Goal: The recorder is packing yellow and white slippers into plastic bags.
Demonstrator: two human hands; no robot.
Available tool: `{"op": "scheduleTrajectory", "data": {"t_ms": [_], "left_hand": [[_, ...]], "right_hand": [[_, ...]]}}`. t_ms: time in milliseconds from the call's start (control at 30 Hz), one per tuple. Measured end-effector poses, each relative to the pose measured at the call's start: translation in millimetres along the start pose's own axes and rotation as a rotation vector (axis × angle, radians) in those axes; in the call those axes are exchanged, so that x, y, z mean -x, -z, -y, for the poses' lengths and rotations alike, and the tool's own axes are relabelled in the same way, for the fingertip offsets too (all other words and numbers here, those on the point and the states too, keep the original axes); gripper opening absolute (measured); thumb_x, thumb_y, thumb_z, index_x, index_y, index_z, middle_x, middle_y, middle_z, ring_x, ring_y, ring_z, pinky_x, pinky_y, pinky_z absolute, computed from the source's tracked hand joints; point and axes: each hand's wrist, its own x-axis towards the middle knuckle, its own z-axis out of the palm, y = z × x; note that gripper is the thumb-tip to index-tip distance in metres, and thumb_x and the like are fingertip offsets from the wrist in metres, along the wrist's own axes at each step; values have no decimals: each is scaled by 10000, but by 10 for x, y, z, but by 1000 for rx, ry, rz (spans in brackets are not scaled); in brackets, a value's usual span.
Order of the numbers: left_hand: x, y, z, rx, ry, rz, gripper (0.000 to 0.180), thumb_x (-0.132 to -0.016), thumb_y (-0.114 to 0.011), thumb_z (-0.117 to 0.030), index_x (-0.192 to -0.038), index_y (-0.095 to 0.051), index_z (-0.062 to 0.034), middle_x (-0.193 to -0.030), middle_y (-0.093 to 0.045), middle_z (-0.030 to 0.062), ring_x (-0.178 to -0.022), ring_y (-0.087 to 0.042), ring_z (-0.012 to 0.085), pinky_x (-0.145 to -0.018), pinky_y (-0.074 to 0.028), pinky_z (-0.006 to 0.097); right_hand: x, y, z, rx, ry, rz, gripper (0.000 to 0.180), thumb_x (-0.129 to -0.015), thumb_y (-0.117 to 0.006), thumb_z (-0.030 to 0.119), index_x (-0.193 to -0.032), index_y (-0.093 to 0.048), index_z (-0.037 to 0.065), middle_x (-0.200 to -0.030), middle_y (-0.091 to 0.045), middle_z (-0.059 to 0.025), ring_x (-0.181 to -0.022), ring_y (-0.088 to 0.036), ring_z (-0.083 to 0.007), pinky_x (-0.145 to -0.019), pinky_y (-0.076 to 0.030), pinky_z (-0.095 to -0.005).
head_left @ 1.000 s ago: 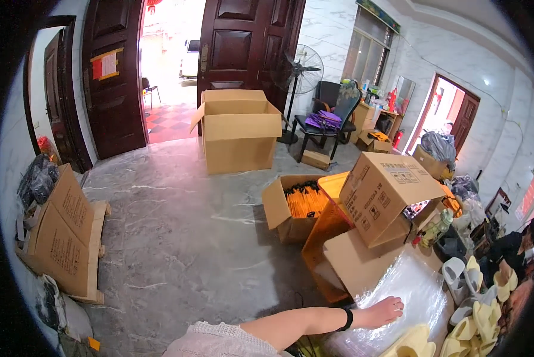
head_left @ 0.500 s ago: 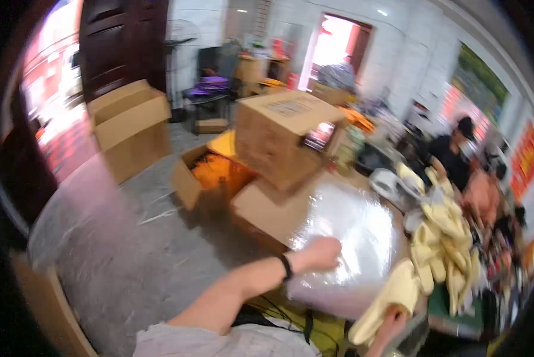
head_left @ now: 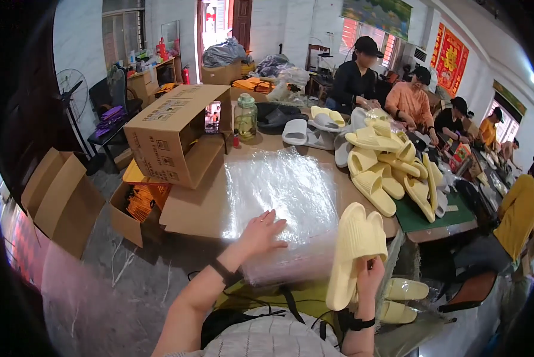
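My left hand [head_left: 261, 235] lies with its fingers spread on the near part of a stack of clear plastic bags [head_left: 288, 190], a black band round its wrist. In my right hand [head_left: 370, 276] is a pair of pale yellow slippers [head_left: 345, 253], gripped near the foot openings and held upright, toes up, just right of the bags. One slipper mostly covers the other. Beyond them, a heap of yellow slippers [head_left: 392, 157] rests on the table, with grey slippers [head_left: 295, 132] at its far left.
A cardboard box [head_left: 175, 134] with a phone [head_left: 213, 116] at its opening stands left of the bags, near a glass jar [head_left: 245, 118]. An open carton [head_left: 127, 214] sits below. Several people work along the table at right. More slippers [head_left: 407, 290] lie low at my right.
The view has swung to the right. My left hand, closed above the bags before, now has its fingers spread on them. My right hand still holds the slippers, now more upright.
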Motion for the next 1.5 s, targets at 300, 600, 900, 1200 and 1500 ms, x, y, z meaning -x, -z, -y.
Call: {"op": "scheduleTrajectory", "data": {"t_ms": [300,600,900,1200,1500], "left_hand": [[14,51,89,68,-11,82,760,-842,-650,-601,-1467,-455,-215,-1546,-318,249,-1455,-242,431,-1174,-275,474],[-33,-43,109,-6,-89,-8,592,-860,-672,-506,-1366,-542,-227,-1494,-405,229,-1386,-363,430,-1135,-336,462],[8,7,54,-88,-35,-4,442,-993,-505,-428,-1382,-545,-222,-1502,-418,201,-1364,-407,409,-1100,-376,463],[-67,221,-67,184,40,-177,393,-1004,-431,-333,-1344,-589,-214,-1468,-472,174,-1215,-547,408,-1024,-460,435],[38,309,-416,47,-262,-311,394,-970,-500,-261,-1319,-590,-102,-1441,-473,239,-1269,-503,405,-1058,-419,465]], "right_hand": [[70,-66,50,139,194,18,138,-847,-715,23,-924,-606,-11,-774,-585,-110,-663,-545,-211,-613,-432,-329],[123,-92,177,183,258,158,225,-805,-754,51,-990,-633,9,-863,-635,-160,-746,-638,-322,-646,-491,-378],[191,-180,488,111,165,296,315,-785,-748,38,-1083,-648,30,-962,-667,-160,-822,-695,-318,-705,-546,-367],[305,-221,844,350,398,543,281,-784,-709,161,-1026,-628,43,-846,-643,-142,-766,-635,-352,-641,-508,-433],[319,-415,539,439,348,477,234,-836,-671,206,-810,-527,24,-763,-577,-178,-699,-596,-392,-617,-466,-493]]}}
